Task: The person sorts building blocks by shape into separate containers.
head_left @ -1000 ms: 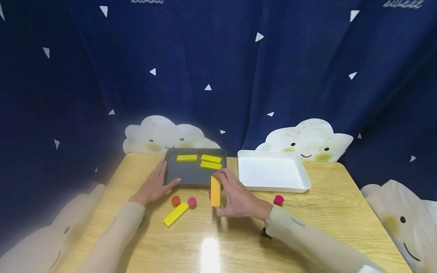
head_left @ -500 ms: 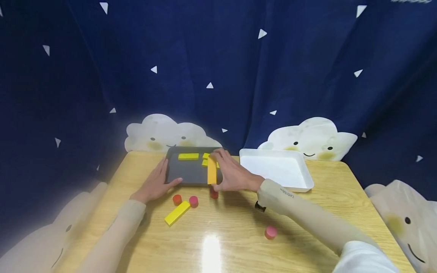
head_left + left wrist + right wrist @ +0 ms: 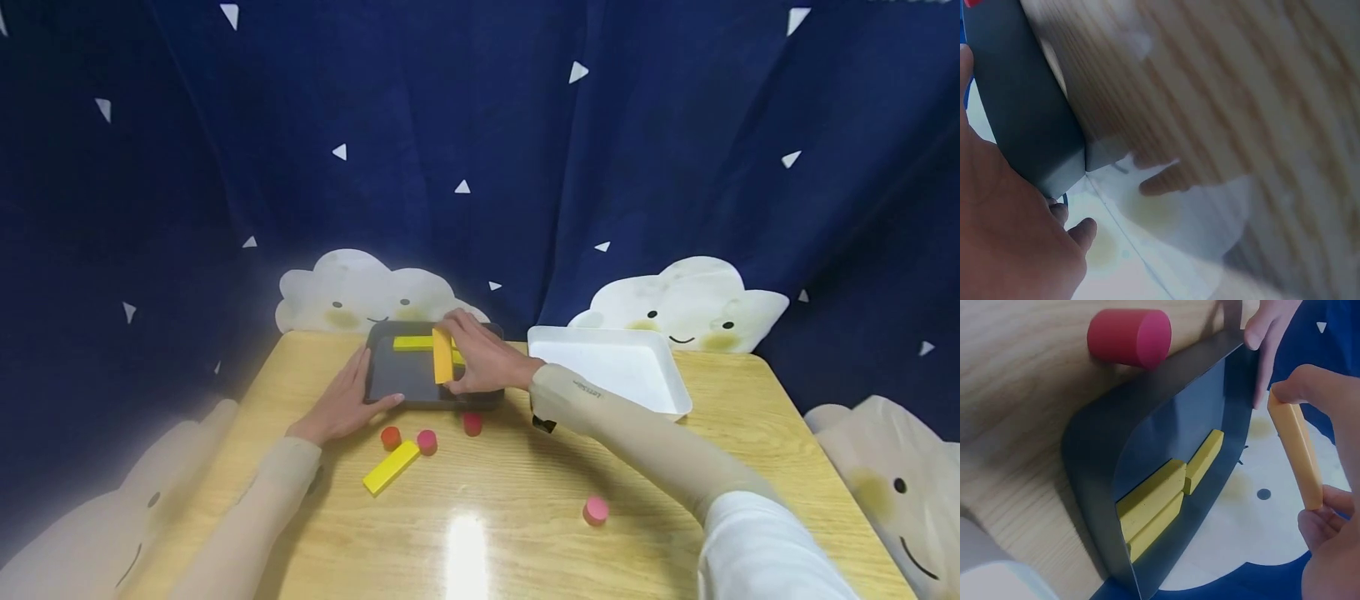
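The right hand point(image 3: 487, 360) has its grip pinched on 1 orange block point(image 3: 443, 357), between thumb and fingers, above the dark gray tray point(image 3: 397, 377), where 3 yellow blocks point(image 3: 1154, 497) lie. The left hand point(image 3: 347, 402), its grip slack and fingers extended, rests along the tray's left end. On the wooden counter point(image 3: 337, 542), 1 yellow bar point(image 3: 391, 468) lies near 3 reddish cylinders point(image 3: 427, 442); 1 pink cylinder point(image 3: 596, 510) stands farther right.

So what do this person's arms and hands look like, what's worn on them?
The person wears a beige fabric left sleeve and a matching beige right sleeve with small dark lettering near the cuff, white fabric further up, and a small black object at the wrist. The left hand and right hand wear no gloves.
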Motion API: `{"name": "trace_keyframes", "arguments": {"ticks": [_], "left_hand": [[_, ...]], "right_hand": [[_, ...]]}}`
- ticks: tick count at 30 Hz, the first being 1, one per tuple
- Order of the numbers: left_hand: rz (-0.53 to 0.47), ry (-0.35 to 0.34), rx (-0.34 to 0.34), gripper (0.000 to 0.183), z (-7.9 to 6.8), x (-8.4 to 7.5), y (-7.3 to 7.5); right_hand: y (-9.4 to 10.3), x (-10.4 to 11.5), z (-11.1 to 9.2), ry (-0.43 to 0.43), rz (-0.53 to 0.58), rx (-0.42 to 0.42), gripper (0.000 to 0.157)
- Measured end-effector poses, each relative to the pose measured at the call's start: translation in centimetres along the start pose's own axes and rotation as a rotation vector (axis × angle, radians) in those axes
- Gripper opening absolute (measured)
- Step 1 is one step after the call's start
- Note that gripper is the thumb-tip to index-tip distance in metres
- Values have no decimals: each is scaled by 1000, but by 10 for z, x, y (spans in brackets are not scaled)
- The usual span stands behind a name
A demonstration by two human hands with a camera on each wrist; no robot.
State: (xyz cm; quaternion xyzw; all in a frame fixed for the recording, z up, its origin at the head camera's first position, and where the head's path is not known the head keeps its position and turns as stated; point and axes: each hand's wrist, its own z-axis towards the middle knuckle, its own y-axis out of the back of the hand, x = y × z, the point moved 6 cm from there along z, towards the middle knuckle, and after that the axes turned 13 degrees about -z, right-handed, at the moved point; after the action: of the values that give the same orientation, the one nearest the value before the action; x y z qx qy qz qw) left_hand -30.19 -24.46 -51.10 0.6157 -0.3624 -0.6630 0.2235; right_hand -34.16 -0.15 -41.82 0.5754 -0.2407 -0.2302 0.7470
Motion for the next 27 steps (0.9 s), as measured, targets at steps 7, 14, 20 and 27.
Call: {"name": "trace_keyframes", "arguments": {"ticks": [7,14,20,27], "left_hand": [[4,-7,2,123,2,3,-2],[3,6,1,124,2,3,-1],[-1,-2,5,124,3,4,-1],[-1,-15,2,124,4,5,-2]], "right_hand": [[-14,3,21,-8,-22,24,96],[-26,7,44,-13,-68,47,99],[-41,11,61,18,-146,43,99],[-55,18,78,23,-203,64,96]]}}
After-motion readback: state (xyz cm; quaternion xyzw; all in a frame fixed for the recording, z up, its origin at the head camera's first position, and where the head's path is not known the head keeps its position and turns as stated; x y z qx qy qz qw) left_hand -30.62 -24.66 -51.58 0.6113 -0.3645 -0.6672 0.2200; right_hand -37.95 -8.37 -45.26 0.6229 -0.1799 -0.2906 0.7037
